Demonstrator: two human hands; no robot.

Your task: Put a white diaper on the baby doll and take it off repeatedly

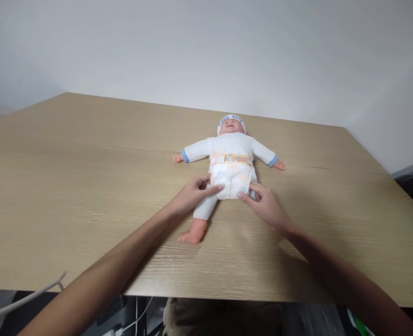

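A baby doll (pixel 232 141) lies on its back on the table, head toward the wall and arms spread wide. It wears a white suit with blue cuffs and a white cap with blue lettering. Around its hips is a white diaper (pixel 230 177), with a patterned orange band across the waist. My left hand (pixel 199 190) pinches the diaper's edge at the leg on the left, thumb on the front. On the opposite side, my right hand (pixel 260 199) pinches the other leg edge the same way. My right hand and forearm hide most of the doll's leg there.
The wooden table (pixel 87 186) stretches wide to both sides, with a seam running across it. A pale wall (pixel 206 51) rises behind it. A white cable (pixel 27 298) pokes up at the front left edge. Dark items and another cable sit below the front edge.
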